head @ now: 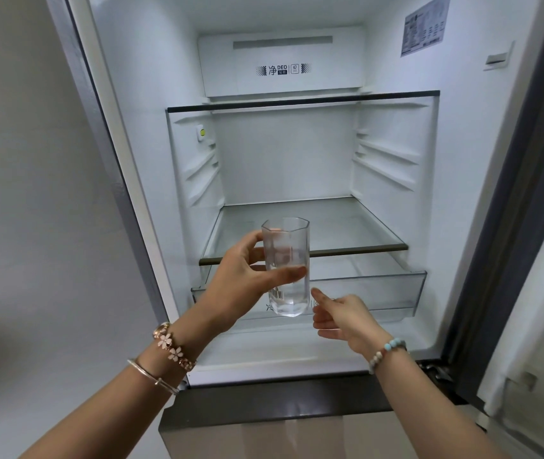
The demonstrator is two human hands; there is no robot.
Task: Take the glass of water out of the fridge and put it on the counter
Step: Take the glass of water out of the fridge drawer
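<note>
In front of the open fridge (297, 154), in the head view, the glass of water (286, 266) is held upright by the left hand (247, 279), clear of the lower glass shelf (347, 226) and just ahead of that shelf's front edge. The thumb is wrapped across the near face of the glass and the fingers are seen through it on the far side, so the grip is closed around its middle. Water is seen in roughly the lower half, and a barcode sticker (277, 294) is stuck near the base. At about four o'clock from the glass, the right hand (340, 316) is held loosely open, its fingers part spread and pointed at the base; whether a fingertip touches the glass cannot be told. The clear crisper drawer (380, 286) lies just behind both hands. The upper shelf (303, 102) sits at twelve o'clock, well apart. Open room is left on every side of the glass. Bracelets are worn on both wrists.
</note>
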